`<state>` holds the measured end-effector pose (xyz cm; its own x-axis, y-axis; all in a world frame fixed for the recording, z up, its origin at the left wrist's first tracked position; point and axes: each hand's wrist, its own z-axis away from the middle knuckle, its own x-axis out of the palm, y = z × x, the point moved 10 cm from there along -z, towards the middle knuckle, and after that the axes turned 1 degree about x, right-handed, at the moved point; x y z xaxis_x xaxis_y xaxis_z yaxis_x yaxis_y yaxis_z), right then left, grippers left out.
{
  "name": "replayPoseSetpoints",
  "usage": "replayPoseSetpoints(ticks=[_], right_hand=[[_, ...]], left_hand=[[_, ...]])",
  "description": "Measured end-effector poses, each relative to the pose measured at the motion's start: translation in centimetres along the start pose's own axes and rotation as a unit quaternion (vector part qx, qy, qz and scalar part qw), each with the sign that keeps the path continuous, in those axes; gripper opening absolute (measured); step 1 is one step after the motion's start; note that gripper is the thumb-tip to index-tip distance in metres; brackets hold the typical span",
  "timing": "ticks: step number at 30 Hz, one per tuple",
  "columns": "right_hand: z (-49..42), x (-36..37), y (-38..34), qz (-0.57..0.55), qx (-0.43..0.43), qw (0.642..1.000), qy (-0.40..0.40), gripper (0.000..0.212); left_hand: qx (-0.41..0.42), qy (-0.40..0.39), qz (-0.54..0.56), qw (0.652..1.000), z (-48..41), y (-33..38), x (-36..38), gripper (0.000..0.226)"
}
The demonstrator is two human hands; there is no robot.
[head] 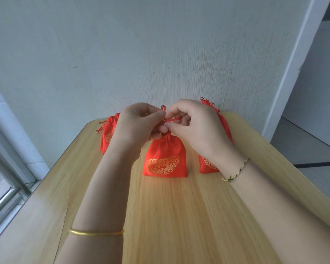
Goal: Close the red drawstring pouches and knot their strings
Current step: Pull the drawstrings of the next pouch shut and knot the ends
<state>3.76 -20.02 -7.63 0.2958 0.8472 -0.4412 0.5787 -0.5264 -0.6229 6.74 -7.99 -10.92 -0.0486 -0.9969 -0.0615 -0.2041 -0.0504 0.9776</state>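
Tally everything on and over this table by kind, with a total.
Red pouches: 3 told apart; the side ones are partly hidden.
Hands: 2, left hand and right hand, both pinching the centre pouch's strings.
Wrist bands: 2, a gold bangle and a braided bracelet.
Table: 1
Total: 8

Light: soft daylight, med-bright, from window (0, 187) at L. Shadows: faint, on table (179, 216). Colour: middle pouch (165, 159) oversaturated. Distortion: wide-angle bend at edges. Focus: slightly soft throughout.
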Motion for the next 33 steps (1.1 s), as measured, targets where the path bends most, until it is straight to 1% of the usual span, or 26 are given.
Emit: replayPoseSetpoints(ticks=[3, 6, 9, 12, 16, 17, 19, 24, 26, 29, 33], right_hand=[[0.1, 0.0, -1.0, 0.073, -0.050, 0.996, 0.014, 0.006], [0.2, 0.2, -1.4, 0.131, -0.075, 0.988, 0.014, 0.002], [0.0, -0.2, -0.7, 0.096, -0.036, 0.995, 0.018, 0.007], [0.0, -0.3, 0.5, 0.052, 0.013, 0.998, 0.020, 0.008], [-0.1, -0.7, 2.2, -0.020, 0.070, 0.996, 0.042, 0.008], [0.0, -1.0, 2.7, -0.045, 0.093, 0.993, 0.049, 0.009], [0.1, -1.2, 3.9, -0.116, 0.148, 0.981, 0.054, 0.016], [0.9, 0.0, 5.5, -0.239, 0.254, 0.936, 0.041, 0.022], [1.1, 0.5, 5.8, -0.274, 0.280, 0.920, 0.028, 0.021], [1.4, 1.3, 6.1, -0.327, 0.317, 0.890, 0.006, 0.020], [1.9, 2.3, 6.3, -0.387, 0.356, 0.850, -0.018, 0.019]], left_hand=[[-0.004, 0.006, 0.006, 1.000, 0.0, -0.1, -0.1, 0.012], [0.021, 0.033, 0.001, 0.999, 0.0, 0.5, -0.6, 0.004], [0.057, 0.065, -0.014, 0.996, 0.1, 1.5, -1.0, 0.013], [0.071, 0.073, -0.042, 0.994, 0.2, 1.9, -0.5, 0.020], [0.085, 0.095, -0.115, 0.985, 0.2, 1.9, -0.9, 0.023], [0.090, 0.104, -0.119, 0.983, 0.0, 2.0, -1.5, 0.023], [0.096, 0.105, -0.121, 0.982, 0.0, 2.3, -2.5, 0.024], [0.166, 0.041, -0.236, 0.957, 1.0, 4.4, 0.0, 0.018], [0.176, 0.040, -0.267, 0.947, 1.1, 4.4, 0.7, 0.014], [0.170, 0.039, -0.283, 0.943, 1.0, 4.1, 0.8, 0.012], [0.177, 0.036, -0.303, 0.936, 1.1, 4.4, 0.9, 0.021]])
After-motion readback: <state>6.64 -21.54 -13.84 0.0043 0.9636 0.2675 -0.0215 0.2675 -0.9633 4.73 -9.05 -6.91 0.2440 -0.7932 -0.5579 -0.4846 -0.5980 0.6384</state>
